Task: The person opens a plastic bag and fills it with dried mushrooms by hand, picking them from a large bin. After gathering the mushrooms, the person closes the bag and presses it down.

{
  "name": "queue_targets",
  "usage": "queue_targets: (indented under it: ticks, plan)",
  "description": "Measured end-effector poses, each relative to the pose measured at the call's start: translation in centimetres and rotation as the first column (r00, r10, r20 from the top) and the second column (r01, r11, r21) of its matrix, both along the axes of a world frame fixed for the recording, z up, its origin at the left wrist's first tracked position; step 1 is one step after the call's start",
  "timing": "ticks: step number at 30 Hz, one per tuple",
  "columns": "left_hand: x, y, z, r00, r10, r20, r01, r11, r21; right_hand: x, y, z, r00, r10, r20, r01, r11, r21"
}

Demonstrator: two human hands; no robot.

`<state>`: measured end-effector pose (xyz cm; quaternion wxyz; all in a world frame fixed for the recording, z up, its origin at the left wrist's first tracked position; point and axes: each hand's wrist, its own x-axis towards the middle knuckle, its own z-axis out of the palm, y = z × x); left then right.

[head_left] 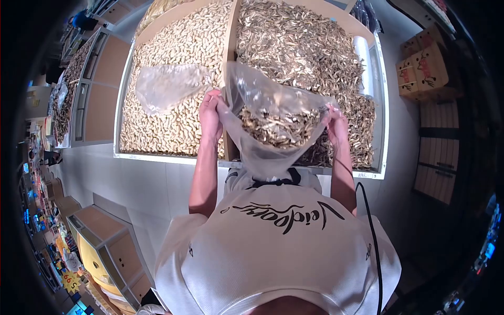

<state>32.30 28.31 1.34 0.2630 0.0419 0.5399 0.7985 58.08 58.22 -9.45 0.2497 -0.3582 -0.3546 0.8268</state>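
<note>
A clear plastic bag [273, 163] is stretched wide between my two hands, over the near part of a bin. My left hand [210, 113] pinches its rim by the wooden divider [230, 47]. On the other side, my right hand [337, 123] pinches the opposite rim. Dried brown and grey slivers [278, 128] show in the bag's opening; the same dried pieces [294, 42] fill the right compartment. Unshelled peanuts [163, 128] fill the left compartment, and a second clear bag [170, 88] lies on them.
A roll of clear plastic bags [363, 65] stands along the bin's right wall. Printed cardboard boxes [426, 71] are stacked to the right. A black cable [371, 231] hangs by my right side. Other display bins [107, 89] stand at the left.
</note>
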Motion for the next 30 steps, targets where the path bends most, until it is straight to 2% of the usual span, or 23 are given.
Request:
queue_targets:
  ticks: [3,6,7,10,11,14,15,18,19,22,24,26,28,29,30]
  plan:
    - [0.0,2.6,0.9,0.999,0.036,-0.001,-0.036,0.999,0.034,-1.6,0.3,-1.3,0.978,-0.205,-0.043,0.2,0.976,-0.087]
    - [0.6,2.9,-0.8,0.995,-0.037,-0.089,0.048,0.991,0.125,-0.3,-0.2,-1.4,0.984,-0.179,0.008,0.18,0.983,-0.029]
    - [0.7,2.5,-1.7,0.989,-0.046,-0.138,0.059,0.994,0.092,0.5,-0.5,-1.2,0.986,-0.137,0.097,0.132,0.99,0.055]
    - [0.7,0.2,-4.0,0.946,-0.042,-0.321,0.041,0.999,-0.011,3.0,-2.5,-2.0,0.987,0.035,0.158,-0.058,0.988,0.146]
    - [-0.1,-0.9,-6.2,0.906,-0.067,-0.417,0.083,0.996,0.02,3.5,-3.4,-3.2,0.988,0.074,0.135,-0.097,0.98,0.176]
    - [1.6,-3.0,-7.4,0.961,0.1,-0.256,-0.056,0.983,0.174,3.8,-6.6,-4.1,0.981,0.13,0.146,-0.146,0.984,0.104]
    - [3.1,-2.7,-5.3,0.938,0.103,-0.331,-0.075,0.993,0.096,3.6,-7.6,-4.7,0.986,0.142,0.082,-0.147,0.988,0.057]
    - [5.1,-4.4,-4.6,0.966,0.126,-0.225,-0.131,0.991,-0.004,2.7,-9.8,-5.6,0.991,0.13,0.017,-0.13,0.992,-0.006]
    - [5.0,-5.4,-6.2,0.976,0.169,-0.138,-0.168,0.986,0.017,2.4,-10.3,-5.5,0.993,0.116,0.021,-0.116,0.993,-0.018]
    - [6.0,-7.9,-7.3,0.987,-0.136,-0.084,0.107,0.954,-0.28,1.3,-10.9,-4.6,0.996,0.082,0.031,-0.08,0.995,-0.057]
    - [6.7,-9.2,-12.8,0.962,-0.267,-0.053,0.239,0.923,-0.302,0.8,-11.0,-4.3,0.997,0.077,0.031,-0.074,0.993,-0.093]
    - [6.7,-8.0,-14.3,0.83,-0.527,-0.182,0.344,0.741,-0.577,0.0,-11.3,-3.3,0.995,0.09,0.044,-0.086,0.993,-0.087]
    - [6.4,-6.1,-15.5,0.682,-0.689,-0.246,0.334,0.593,-0.733,-1.0,-11.9,-2.2,0.998,0.068,0.007,-0.066,0.991,-0.114]
    - [6.3,-5.6,-19.1,0.73,-0.608,-0.312,0.324,0.711,-0.624,-1.4,-12.2,-2.3,0.998,0.061,0.006,-0.061,0.994,-0.095]
    - [6.0,-5.2,-19.2,0.707,-0.598,-0.378,0.3,0.737,-0.606,-1.7,-12.4,-2.5,0.998,0.068,0.012,-0.067,0.994,-0.091]
